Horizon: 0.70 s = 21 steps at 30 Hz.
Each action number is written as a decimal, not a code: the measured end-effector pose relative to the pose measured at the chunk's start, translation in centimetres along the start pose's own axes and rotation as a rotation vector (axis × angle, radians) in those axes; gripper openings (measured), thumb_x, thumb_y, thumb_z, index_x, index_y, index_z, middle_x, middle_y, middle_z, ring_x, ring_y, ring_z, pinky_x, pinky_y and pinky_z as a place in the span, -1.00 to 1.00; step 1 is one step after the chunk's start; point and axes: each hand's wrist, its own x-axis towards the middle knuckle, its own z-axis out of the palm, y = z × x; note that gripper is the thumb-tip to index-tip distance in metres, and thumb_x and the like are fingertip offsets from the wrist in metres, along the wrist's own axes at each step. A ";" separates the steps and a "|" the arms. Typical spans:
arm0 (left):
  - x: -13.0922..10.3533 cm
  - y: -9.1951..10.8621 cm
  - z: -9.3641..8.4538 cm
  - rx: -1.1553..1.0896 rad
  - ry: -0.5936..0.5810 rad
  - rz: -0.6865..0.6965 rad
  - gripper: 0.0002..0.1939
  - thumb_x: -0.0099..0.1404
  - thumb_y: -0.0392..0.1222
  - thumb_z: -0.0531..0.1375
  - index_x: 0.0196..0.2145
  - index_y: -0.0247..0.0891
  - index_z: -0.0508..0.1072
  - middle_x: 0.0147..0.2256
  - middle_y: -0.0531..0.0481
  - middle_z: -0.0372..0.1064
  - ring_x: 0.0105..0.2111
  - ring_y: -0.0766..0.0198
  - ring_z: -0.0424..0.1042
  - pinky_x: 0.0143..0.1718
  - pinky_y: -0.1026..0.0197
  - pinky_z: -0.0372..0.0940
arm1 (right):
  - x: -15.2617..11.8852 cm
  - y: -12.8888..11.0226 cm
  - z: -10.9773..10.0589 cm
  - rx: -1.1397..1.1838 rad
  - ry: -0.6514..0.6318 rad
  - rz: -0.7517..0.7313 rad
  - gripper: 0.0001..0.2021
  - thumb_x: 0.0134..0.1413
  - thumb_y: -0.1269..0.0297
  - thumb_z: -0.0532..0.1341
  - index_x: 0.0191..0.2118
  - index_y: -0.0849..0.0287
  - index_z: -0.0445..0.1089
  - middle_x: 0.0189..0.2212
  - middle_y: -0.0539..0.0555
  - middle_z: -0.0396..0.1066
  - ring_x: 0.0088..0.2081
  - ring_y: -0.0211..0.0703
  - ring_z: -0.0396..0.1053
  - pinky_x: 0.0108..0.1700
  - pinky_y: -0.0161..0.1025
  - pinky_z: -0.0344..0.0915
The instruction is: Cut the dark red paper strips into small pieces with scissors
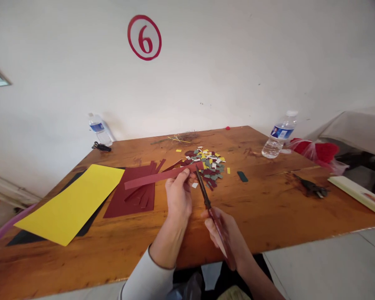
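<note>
My left hand (178, 192) pinches a long dark red paper strip (153, 178) near its right end, above the table. My right hand (226, 233) is closed around the handles of a pair of scissors (208, 202). The scissor blades point up and away and meet the strip near its right end. Just behind the blades lies a pile of small cut pieces (214, 160) in red, yellow, white and grey-green. More red strips (142, 196) rest on a dark red sheet (115, 204) left of my left hand.
On the wooden table (265, 208) are a yellow sheet (78, 200) over a black one, two water bottles (101, 131) (277, 139), black pliers (312, 188), a dark green piece (242, 176) and a pale box (359, 193). Red wrapped material (318, 152) lies at the right.
</note>
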 end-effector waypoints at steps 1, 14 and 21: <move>0.0 0.0 0.0 -0.004 -0.001 0.001 -0.82 -0.17 -0.32 0.42 -0.67 -0.31 0.46 -0.62 0.05 0.42 -0.59 0.41 0.41 -0.50 0.38 0.33 | 0.0 0.0 0.0 -0.003 0.005 0.004 -0.59 0.04 -0.19 0.32 -0.36 0.11 0.44 -0.65 -0.15 0.05 -0.61 -0.27 0.02 -0.58 -0.31 0.00; 0.1 -0.3 0.1 -0.039 -0.006 0.026 -0.77 -0.22 -0.29 0.44 -0.67 -0.29 0.42 -0.64 0.09 0.37 -0.59 0.41 0.39 -0.50 0.35 0.33 | 0.6 -0.7 0.5 -0.032 0.026 0.065 -0.65 -0.09 -0.10 0.30 -0.45 0.09 0.34 -0.63 -0.15 0.01 -0.58 -0.30 -0.03 -0.58 -0.33 -0.08; 0.1 -0.5 0.1 -0.016 -0.043 0.050 -0.80 -0.18 -0.26 0.45 -0.61 -0.30 0.49 -0.60 0.06 0.42 -0.60 0.38 0.38 -0.53 0.32 0.30 | 0.6 -0.5 0.4 -0.030 0.025 0.023 -0.62 -0.08 -0.16 0.28 -0.45 0.08 0.32 -0.65 -0.16 -0.02 -0.59 -0.30 -0.03 -0.58 -0.32 -0.11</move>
